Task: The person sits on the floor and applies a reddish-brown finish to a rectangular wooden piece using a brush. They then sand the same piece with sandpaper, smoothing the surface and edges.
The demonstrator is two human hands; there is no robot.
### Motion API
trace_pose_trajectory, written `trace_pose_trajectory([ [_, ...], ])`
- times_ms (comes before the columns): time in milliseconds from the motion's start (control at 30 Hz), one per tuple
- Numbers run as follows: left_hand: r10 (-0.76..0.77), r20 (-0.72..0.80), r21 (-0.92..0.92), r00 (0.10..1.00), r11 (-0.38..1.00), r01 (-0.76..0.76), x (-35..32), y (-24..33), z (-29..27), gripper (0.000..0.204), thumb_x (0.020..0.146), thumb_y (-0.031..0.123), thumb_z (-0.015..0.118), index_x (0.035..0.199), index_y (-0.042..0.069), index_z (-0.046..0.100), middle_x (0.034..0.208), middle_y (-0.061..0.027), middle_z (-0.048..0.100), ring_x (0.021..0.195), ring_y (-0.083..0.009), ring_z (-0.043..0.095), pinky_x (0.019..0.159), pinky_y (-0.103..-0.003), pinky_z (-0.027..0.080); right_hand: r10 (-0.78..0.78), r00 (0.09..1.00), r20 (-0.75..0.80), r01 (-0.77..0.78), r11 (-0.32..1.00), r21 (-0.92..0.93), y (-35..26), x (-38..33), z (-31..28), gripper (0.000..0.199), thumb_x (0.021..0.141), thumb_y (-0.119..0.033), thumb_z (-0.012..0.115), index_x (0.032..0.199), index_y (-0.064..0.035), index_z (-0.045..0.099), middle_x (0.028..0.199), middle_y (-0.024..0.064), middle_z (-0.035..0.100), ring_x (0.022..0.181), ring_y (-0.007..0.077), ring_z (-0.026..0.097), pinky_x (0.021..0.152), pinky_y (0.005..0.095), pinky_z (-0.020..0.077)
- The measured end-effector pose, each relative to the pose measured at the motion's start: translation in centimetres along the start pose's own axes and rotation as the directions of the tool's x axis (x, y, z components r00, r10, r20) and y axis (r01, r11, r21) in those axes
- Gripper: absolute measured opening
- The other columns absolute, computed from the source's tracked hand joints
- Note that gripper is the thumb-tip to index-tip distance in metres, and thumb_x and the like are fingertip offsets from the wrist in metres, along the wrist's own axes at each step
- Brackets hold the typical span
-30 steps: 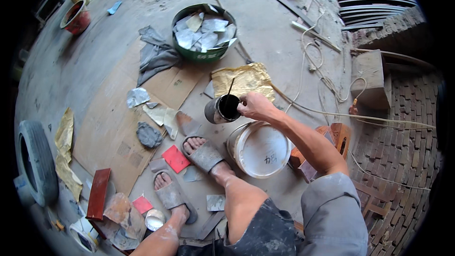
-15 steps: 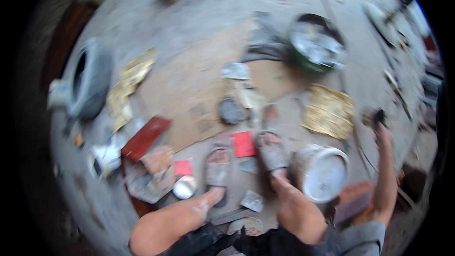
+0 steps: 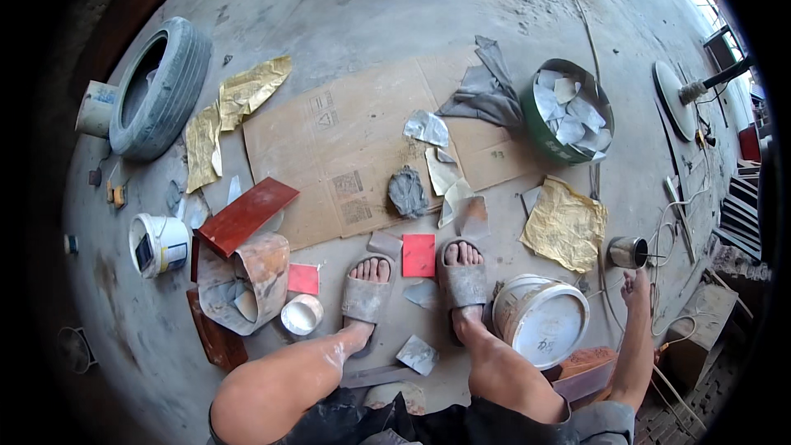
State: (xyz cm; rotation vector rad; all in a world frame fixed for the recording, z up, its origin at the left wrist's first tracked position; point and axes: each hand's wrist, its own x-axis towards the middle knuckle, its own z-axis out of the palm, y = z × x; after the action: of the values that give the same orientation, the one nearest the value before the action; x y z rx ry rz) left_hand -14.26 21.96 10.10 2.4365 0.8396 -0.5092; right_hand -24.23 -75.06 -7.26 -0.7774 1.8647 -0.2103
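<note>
My right hand [image 3: 635, 287] reaches out on the right, just short of a small metal can [image 3: 627, 252]. Its fingers are apart and slightly bent, with nothing visible in them; the fingertips are close to the can's near side, and I cannot tell if they touch it. A thin dark stick pokes sideways from the can's mouth. Left of my forearm stands a white lidded bucket [image 3: 550, 325], smeared with dirt. A crumpled yellow sandpaper sheet [image 3: 565, 224] lies beyond the bucket. My left hand is out of view.
Flattened cardboard [image 3: 305, 165] covers the middle floor. A green tub [image 3: 544, 136] of scraps and a tyre [image 3: 185, 74] stand farther off. Reddish boards [image 3: 250, 216], a small white pail [image 3: 170, 235] and a white-filled cup [image 3: 302, 314] are at left. Cables [image 3: 659, 239] run at right.
The view has steadied and shifted, so most floor items appear lower. My right hand has come nearer and slightly left in the picture, still beside the can.
</note>
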Motion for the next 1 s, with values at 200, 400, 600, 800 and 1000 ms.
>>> trace_pose_trajectory([
  [200, 0.058, 0.088, -0.067, 0.994, 0.996, -0.052, 1.4, 4.1, 5.3, 0.032, 0.11, 0.012, 0.049, 0.136, -0.004, 0.062, 0.117, -0.0132, 0.073, 0.098, -0.0148, 0.07, 0.074, -0.025, 0.053, -0.965, 0.243, 0.1, 0.909, 0.19, -0.37, 2.1, -8.4, 3.2, 0.026, 0.105, -0.017, 0.054, 0.115, 0.0018, 0.069, 0.087, 0.007, 0.066, 0.073, 0.0161, 0.062, 0.065, 0.0263, 0.0507],
  [400, 0.136, 0.219, -0.167, 0.966, 0.981, -0.1, 2.6, 9.1, 10.6, 0.032, 0.11, 0.012, 0.049, 0.135, -0.004, 0.063, 0.115, -0.0124, 0.074, 0.097, -0.0138, 0.07, 0.072, -0.024, 0.053, -0.677, 0.266, 0.687, 0.964, 0.169, -0.207, 7.6, -28.0, 18.2, 0.021, 0.1, -0.011, 0.063, 0.118, -0.002, 0.07, 0.111, 0.0166, 0.073, 0.098, 0.029, 0.072, 0.088, 0.0375, 0.0552],
  [600, 0.188, 0.301, -0.243, 0.935, 0.963, -0.115, 3.8, 14.5, 13.5, 0.031, 0.11, 0.012, 0.05, 0.134, -0.004, 0.064, 0.114, -0.0115, 0.074, 0.095, -0.0128, 0.07, 0.07, -0.023, 0.053, -0.501, -0.091, 0.86, 0.97, -0.238, -0.037, 13.3, -32.6, 31.9, 0.028, 0.093, -0.022, 0.073, 0.114, -0.0029, 0.07, 0.12, 0.0191, 0.069, 0.116, 0.039, 0.062, 0.099, 0.0472, 0.0522],
  [800, 0.457, 0.291, -0.493, 0.84, 0.825, -0.278, 8.1, 22.2, 15.4, 0.029, 0.106, 0.007, 0.058, 0.133, 0.0, 0.066, 0.107, -0.0107, 0.077, 0.095, -0.0168, 0.073, 0.077, -0.029, 0.058, -0.415, -0.051, 0.909, 0.921, -0.37, -0.117, 16.8, -37.1, 38.6, 0.069, 0.089, -0.036, 0.078, 0.138, 0.0022, 0.05, 0.129, 0.0246, 0.061, 0.12, 0.0416, 0.059, 0.103, 0.0471, 0.0497],
  [1000, 0.664, 0.358, -0.469, 0.657, 0.736, -0.489, 9.9, 28.5, 19.7, 0.032, 0.102, 0.01, 0.061, 0.133, 0.002, 0.065, 0.109, -0.0144, 0.078, 0.098, -0.0224, 0.075, 0.086, -0.034, 0.057, -0.328, 0.055, 0.943, 0.97, -0.207, -0.129, 18.8, -36.9, 40.9, 0.049, 0.091, -0.019, 0.072, 0.132, -0.0015, 0.051, 0.123, 0.0254, 0.061, 0.101, 0.0442, 0.066, 0.091, 0.0495, 0.055],
])
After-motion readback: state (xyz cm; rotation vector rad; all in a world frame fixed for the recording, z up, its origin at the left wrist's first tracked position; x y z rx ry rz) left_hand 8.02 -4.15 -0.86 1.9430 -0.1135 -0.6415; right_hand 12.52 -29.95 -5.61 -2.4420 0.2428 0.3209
